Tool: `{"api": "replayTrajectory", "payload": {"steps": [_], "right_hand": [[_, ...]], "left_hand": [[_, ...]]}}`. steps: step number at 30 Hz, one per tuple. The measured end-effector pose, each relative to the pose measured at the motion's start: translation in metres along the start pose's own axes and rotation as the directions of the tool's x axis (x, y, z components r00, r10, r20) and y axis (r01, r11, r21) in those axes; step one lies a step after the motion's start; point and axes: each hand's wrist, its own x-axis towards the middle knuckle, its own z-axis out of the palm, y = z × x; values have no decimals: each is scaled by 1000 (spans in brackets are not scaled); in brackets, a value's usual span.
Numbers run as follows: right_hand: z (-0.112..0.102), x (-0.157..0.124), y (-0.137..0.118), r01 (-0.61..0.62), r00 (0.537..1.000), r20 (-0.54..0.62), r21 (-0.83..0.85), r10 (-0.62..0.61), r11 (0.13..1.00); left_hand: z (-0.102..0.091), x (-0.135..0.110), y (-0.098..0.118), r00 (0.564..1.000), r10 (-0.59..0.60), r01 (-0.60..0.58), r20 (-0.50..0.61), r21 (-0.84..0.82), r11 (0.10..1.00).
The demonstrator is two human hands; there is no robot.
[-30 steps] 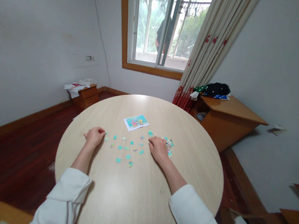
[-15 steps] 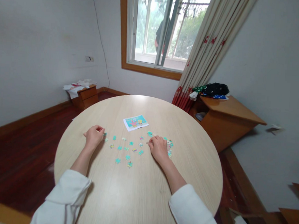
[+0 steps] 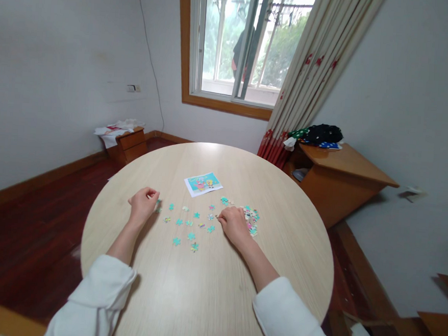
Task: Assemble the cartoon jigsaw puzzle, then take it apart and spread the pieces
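Observation:
My left hand (image 3: 143, 205) rests at the left of the scattered jigsaw pieces (image 3: 179, 221), fingers curled in a pinch; whatever they hold, if anything, is hidden. Teal pieces lie right beside its fingertips. My right hand (image 3: 234, 222) is closed, thumb and forefinger pinching a small puzzle piece (image 3: 217, 216) low over the table, just right of the spread pieces. Behind that hand, partly covered by it, lies a heap of puzzle pieces (image 3: 251, 218). Beyond the pieces is a picture card (image 3: 204, 183) with pink and yellow cartoon figures on teal.
The round pale wooden table (image 3: 184, 298) carries everything. A brown desk (image 3: 347, 166) with dark cloths on it stands to the right. At the back left is a small cabinet (image 3: 132, 145). Behind are a window (image 3: 232, 46) and a long curtain (image 3: 311, 66).
My right hand has shifted slightly left and toward me with the piece, uncovering more of the heap. My left hand has moved a little to the right.

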Motion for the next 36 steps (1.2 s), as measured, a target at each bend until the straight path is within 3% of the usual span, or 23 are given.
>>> {"api": "replayTrajectory", "payload": {"steps": [13, 22, 29, 31, 36], "right_hand": [[1, -4, -11, -11, 999, 50, -31, 13, 999], [18, -12, -44, 91, 994, 64, -19, -90, 996], [17, -11, -61, 181, 980, 73, 31, -183, 983], [14, -8, -51, 131, 991, 30, 13, -131, 991], [5, 4, -3, -168, 986, -18, -65, 167, 984]], "left_hand": [[1, 0, 0, 1000, -10, 10, 7, -4, 1000], [1, -1, 4, 1000, 8, -8, 14, -16, 1000], [8, -4, 2, 997, 71, -70, 9, -60, 996], [9, -3, -1, 996, 86, -85, 6, -70, 994], [11, -4, -2, 995, 102, -100, 6, -106, 989]]}}
